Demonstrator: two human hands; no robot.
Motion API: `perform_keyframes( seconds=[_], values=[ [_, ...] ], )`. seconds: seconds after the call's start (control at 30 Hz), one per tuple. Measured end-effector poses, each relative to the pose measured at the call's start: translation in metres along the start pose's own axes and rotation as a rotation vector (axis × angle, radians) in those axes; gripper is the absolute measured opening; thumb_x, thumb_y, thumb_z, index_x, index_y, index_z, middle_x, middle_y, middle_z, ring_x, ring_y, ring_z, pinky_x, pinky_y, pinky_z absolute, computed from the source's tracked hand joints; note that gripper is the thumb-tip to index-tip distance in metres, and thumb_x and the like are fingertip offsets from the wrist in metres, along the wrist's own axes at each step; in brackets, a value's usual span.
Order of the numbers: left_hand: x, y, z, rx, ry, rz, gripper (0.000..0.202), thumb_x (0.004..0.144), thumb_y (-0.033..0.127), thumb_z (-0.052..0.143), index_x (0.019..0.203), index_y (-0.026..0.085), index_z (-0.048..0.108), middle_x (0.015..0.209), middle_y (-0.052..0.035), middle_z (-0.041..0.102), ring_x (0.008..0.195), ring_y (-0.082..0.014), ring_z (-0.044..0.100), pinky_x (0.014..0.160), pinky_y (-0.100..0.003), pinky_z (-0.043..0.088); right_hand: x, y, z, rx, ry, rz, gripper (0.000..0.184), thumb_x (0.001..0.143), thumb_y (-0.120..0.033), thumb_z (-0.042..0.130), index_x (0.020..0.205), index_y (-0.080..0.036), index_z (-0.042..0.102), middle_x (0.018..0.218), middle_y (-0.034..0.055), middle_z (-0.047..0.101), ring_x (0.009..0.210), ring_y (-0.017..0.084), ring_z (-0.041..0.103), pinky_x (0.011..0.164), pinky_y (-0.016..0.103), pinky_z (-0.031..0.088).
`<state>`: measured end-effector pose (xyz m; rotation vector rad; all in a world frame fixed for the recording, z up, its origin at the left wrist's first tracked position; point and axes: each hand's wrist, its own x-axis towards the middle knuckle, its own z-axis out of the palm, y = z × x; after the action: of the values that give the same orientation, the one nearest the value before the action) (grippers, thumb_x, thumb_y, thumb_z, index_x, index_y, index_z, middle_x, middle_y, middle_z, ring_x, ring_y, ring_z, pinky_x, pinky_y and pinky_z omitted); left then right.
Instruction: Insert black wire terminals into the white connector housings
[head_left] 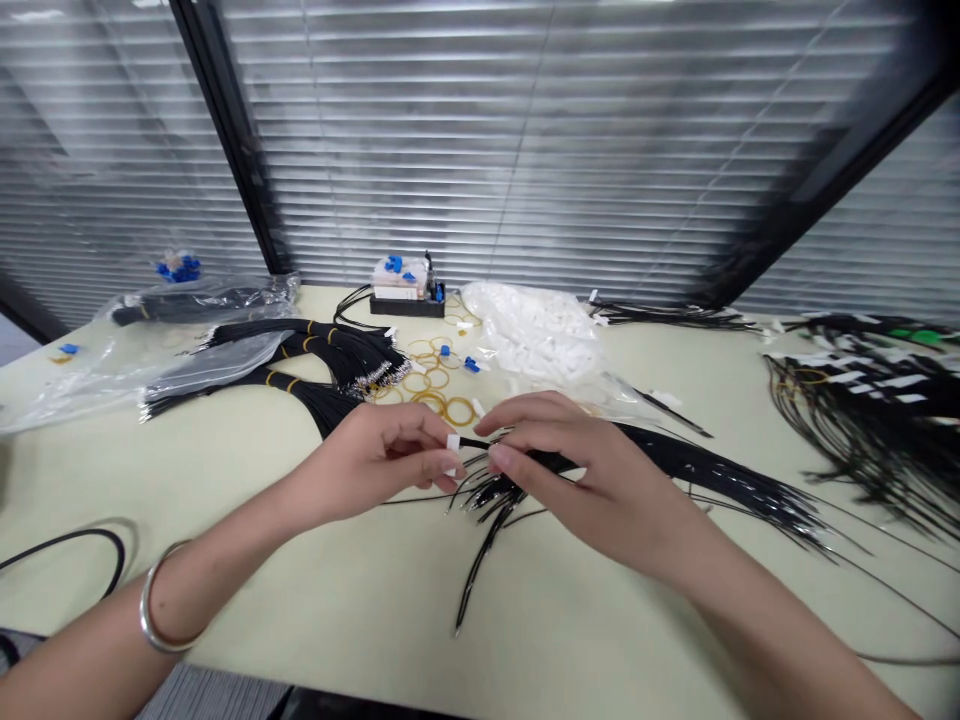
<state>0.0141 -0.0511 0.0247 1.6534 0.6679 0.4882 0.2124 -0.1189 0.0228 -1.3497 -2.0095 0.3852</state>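
My left hand [382,465] pinches a small white tag [453,444] between thumb and fingertips, on the end of a thin black cable [472,442]. My right hand [577,480] grips a loose bundle of thin black cables [697,465] close to the left hand. The bundle fans out to the right across the table, and its other strand ends splay below my hands. A silver bangle [161,600] circles my left wrist. My fingers hide part of the tag and the cable end.
Banded black cable bundles [322,350] and loose amber rubber bands [435,395] lie beyond my hands. Behind them sit a bag of white tags [529,330] and a black box with blue parts [407,303]. Tagged cables [862,410] lie at right; window blinds stand behind the pale table [187,480].
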Motion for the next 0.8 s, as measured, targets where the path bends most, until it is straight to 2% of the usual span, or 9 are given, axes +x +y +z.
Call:
perform_keyframes(
  seconds=[0.13,0.27,0.5,0.6,0.7,0.8],
  values=[
    [-0.001,0.004,-0.002,-0.073,-0.012,-0.02,0.011,0.08,0.024,0.062,0.081,0.013,0.059,0.073,-0.0016,0.067,0.072,-0.012,0.069,0.063,-0.017,0.053,0.003,0.0,-0.014,0.15,-0.063,0.069,0.03,0.087,-0.038,0.048,0.069,-0.022,0.066,0.101,0.0004,0.062,0.095,0.012,0.056,0.08,0.025,0.046],
    [-0.002,0.006,-0.004,-0.118,-0.029,-0.026,0.012,0.082,0.025,0.061,0.08,0.013,0.059,0.076,-0.0016,0.069,0.069,-0.0107,0.069,0.059,-0.014,0.053,0.003,0.0,-0.024,0.237,-0.06,0.106,0.029,0.085,-0.04,0.051,0.068,-0.022,0.067,0.101,0.0012,0.062,0.088,0.011,0.059,0.072,0.022,0.046],
    [-0.004,0.009,-0.004,-0.13,-0.02,-0.036,0.013,0.082,0.025,0.062,0.08,0.013,0.06,0.077,-0.0024,0.07,0.069,-0.0113,0.07,0.059,-0.014,0.053,0.0,0.0,-0.027,0.262,-0.048,0.065,0.024,0.085,-0.035,0.053,0.069,-0.024,0.066,0.098,-0.002,0.062,0.085,0.008,0.059,0.066,0.017,0.046],
    [-0.003,0.007,-0.002,-0.118,-0.003,-0.005,0.012,0.083,0.024,0.06,0.079,0.013,0.059,0.078,-0.0033,0.07,0.07,-0.012,0.07,0.06,-0.014,0.054,0.0,-0.002,-0.025,0.215,-0.014,-0.003,0.022,0.086,-0.031,0.052,0.07,-0.024,0.065,0.098,-0.002,0.061,0.087,0.008,0.059,0.067,0.018,0.047],
    [-0.002,0.002,-0.001,0.011,0.072,0.132,0.011,0.084,0.024,0.058,0.081,0.013,0.058,0.076,-0.0048,0.07,0.072,-0.0127,0.07,0.062,-0.016,0.054,0.0,-0.005,-0.021,0.039,0.073,-0.179,0.018,0.085,-0.023,0.052,0.072,-0.02,0.063,0.099,-0.0002,0.06,0.094,0.01,0.056,0.077,0.023,0.047],
    [-0.002,-0.005,-0.002,0.366,0.219,0.414,0.01,0.084,0.021,0.059,0.089,0.012,0.06,0.079,-0.0064,0.07,0.07,-0.0118,0.068,0.062,-0.017,0.054,-0.001,-0.006,-0.017,-0.17,0.158,-0.372,0.011,0.081,-0.015,0.054,0.073,-0.017,0.059,0.102,0.0027,0.058,0.101,0.015,0.052,0.088,0.033,0.041]
  ],
)
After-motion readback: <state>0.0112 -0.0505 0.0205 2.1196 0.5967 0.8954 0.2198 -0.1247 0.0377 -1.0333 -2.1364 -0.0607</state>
